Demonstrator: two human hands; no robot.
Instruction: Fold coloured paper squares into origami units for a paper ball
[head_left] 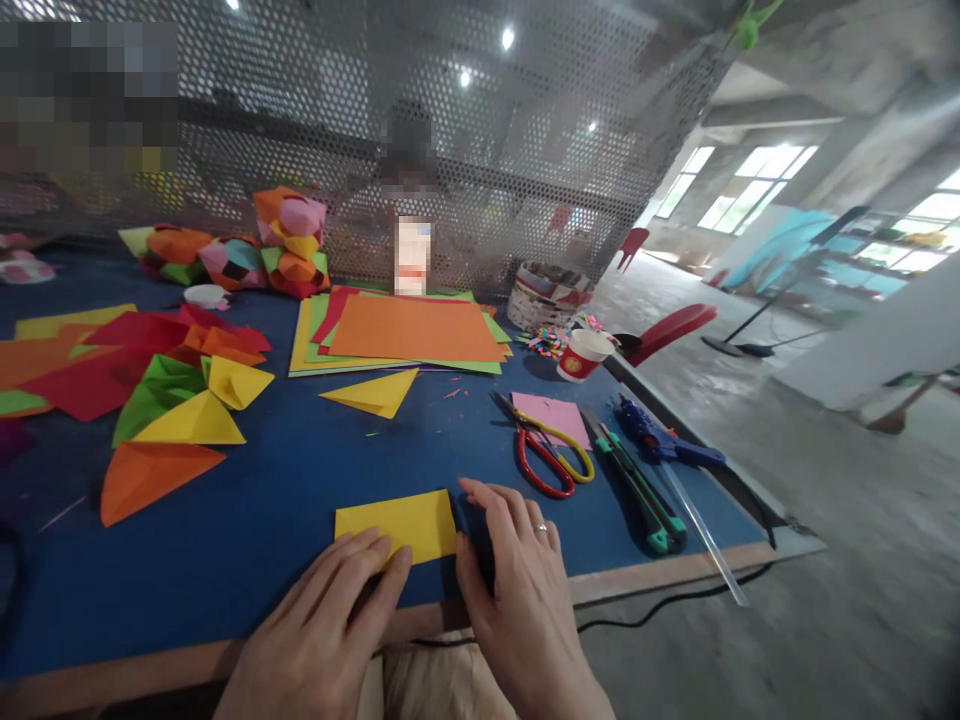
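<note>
A folded yellow paper [401, 523] lies flat on the blue table top [285, 500] near the front edge. My left hand [330, 620] rests with fingers stretched out, its fingertips pressing on the paper's near edge. My right hand [517, 580], with a ring on one finger, lies flat and open just right of the paper, its thumb touching the paper's right edge. Neither hand holds anything.
Right of my hands lie red and yellow scissors [544, 452], a pink sheet [555, 415], a green-tipped cutter [637, 490], a blue glue gun [660, 440] and a clear ruler [705, 540]. Behind are a paper stack [412, 335], a folded yellow triangle [375, 393], folded pieces [180, 420], a cup [581, 355] and a mesh screen [450, 150].
</note>
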